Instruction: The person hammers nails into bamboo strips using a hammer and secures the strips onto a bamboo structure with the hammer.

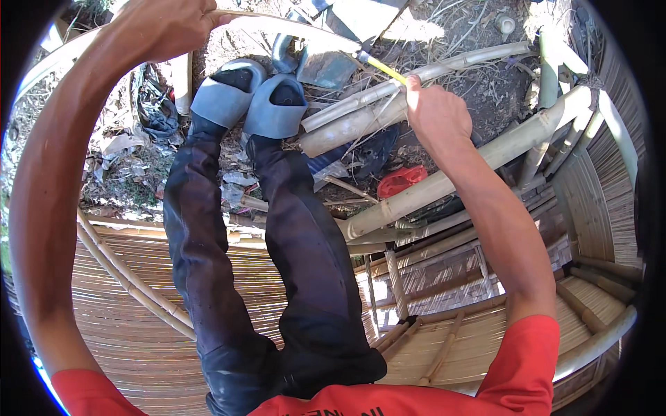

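Note:
My left hand (172, 29) is at the upper left, its fingers closed on a long, thin bamboo strip (291, 26). The strip bends out past my left forearm on one side and runs toward my right hand on the other. At the upper right, my right hand (440, 114) is wrapped round the end of a slim yellow-handled tool (383, 68). A dark collar tops the yellow handle, where it meets the bright, pale strip. Glare hides whether the tool has a blade there.
I sit with legs stretched out, feet in grey slippers (276, 114). Cut bamboo poles (361, 125) lie right of my feet, beside a thick bamboo rail (479, 166). A red plastic piece (402, 182) and litter cover the ground. Slatted bamboo (118, 291) spreads under my legs.

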